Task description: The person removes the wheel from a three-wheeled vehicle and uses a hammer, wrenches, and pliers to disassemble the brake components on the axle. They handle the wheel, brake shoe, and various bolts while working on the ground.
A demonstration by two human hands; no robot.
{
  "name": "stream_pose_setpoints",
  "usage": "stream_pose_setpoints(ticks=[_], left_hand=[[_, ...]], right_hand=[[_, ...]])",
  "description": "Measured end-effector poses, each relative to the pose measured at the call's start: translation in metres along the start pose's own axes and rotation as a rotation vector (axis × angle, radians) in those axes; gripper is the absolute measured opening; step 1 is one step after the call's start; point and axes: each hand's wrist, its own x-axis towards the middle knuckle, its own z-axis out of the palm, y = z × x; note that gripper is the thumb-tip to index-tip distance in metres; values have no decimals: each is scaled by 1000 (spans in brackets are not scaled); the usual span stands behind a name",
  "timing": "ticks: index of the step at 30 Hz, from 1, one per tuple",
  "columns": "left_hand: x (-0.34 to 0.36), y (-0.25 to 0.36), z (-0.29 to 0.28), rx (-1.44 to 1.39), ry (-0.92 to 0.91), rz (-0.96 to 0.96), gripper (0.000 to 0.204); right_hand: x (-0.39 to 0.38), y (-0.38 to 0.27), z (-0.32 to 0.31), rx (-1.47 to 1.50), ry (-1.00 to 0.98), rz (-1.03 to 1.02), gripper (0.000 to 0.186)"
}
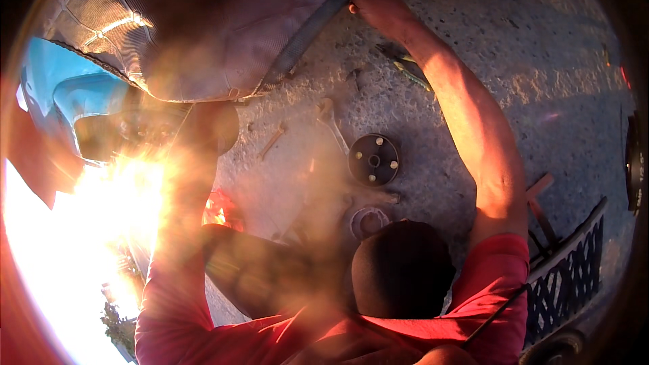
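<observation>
My right arm reaches far forward, and my right hand (378, 5) is at the dark edge strip (304, 34) of a large quilted, mesh-textured cover (203, 20). Its fingers are curled and partly in shadow; a small pale edge shows by them, but what they grip I cannot make out. On the left, my left forearm (186, 149) rises through strong glare and passes behind the cover's lower edge, which hides my left hand. Pliers with green handles (411, 73) lie on the ground beside my right forearm.
A black round hub with several studs (374, 160) lies on rough concrete (433, 142), beside a large wrench (332, 125). Around it are a smaller wrench (272, 140) and a metal ring (369, 222). A black lattice-backed frame (568, 263) stands right; a blue panel (81, 94) is left.
</observation>
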Motion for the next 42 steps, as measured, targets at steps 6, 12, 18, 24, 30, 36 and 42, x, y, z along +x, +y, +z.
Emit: stream_pose_setpoints(ticks=[6, 12, 18, 24, 30, 36, 42], left_hand=[[-1, 2, 0, 6, 10, 2, 30], [-2, 2, 2, -12, 18, -7, 29], [7, -30, 23, 142, 135, 155, 28], [-12, -39, 2, 327, 107, 158, 29], [-6, -27, 0, 247, 29, 117, 31], [-11, -32, -4, 234, -5, 89, 33], [-8, -38, -6, 249, -26, 65, 35]], right_hand=[[0, 8, -1, 738, -80, -62, 33], [13, 11, 5, 265, -63, 191, 24], [35, 36, 0, -376, 114, -143, 28], [-9, -31, 15, -656, -68, -441, 34], [9, -4, -5, -373, -148, -260, 37], [18, 5, -14, -379, -183, -237, 37], [19, 5, -26, -388, -202, -242, 37]])
